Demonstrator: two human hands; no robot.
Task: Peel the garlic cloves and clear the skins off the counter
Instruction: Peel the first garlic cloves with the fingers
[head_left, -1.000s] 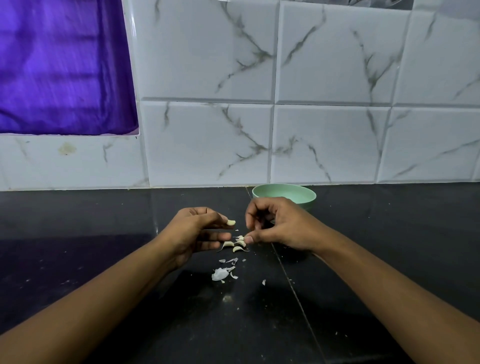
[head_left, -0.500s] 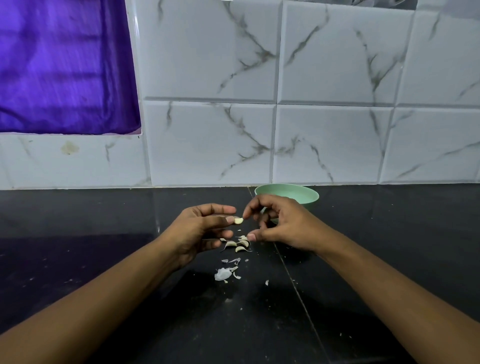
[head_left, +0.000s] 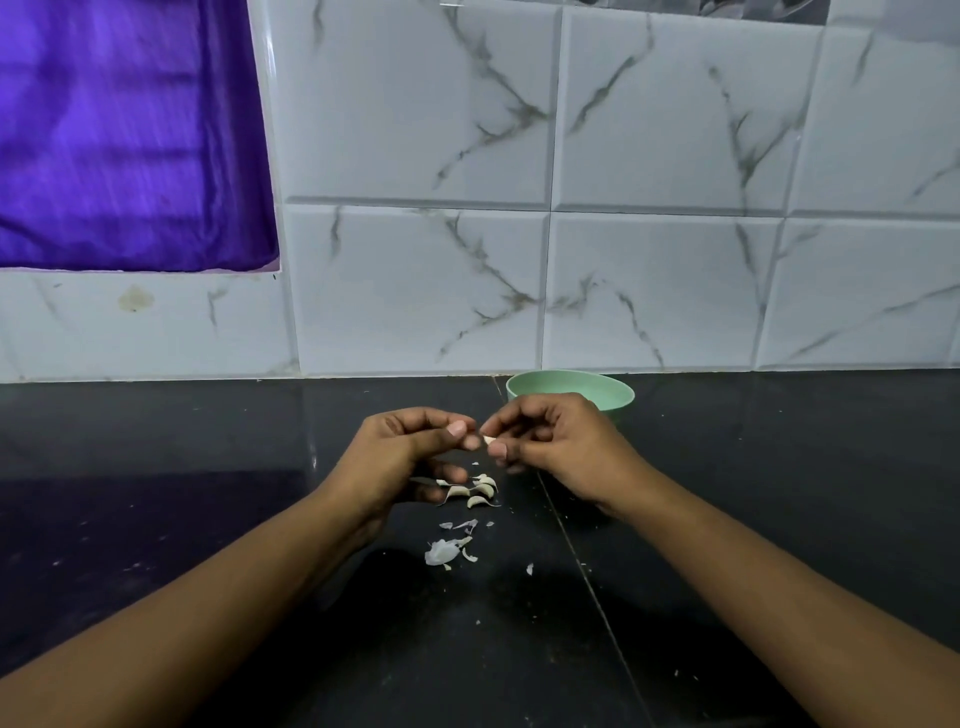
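Black counter (head_left: 208, 519) | my left hand (head_left: 395, 457) and right hand (head_left: 566, 447) curl, pinching one garlic clove (head_left: 488, 440) | skins (head_left: 441, 551) at its 6 o'clock

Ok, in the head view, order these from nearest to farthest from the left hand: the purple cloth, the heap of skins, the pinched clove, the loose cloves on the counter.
1. Pinched clove: at the left hand's fingertips.
2. Loose cloves: on the counter, just under its fingers.
3. Heap of skins: lower, toward the person.
4. Purple cloth: high at the far left.
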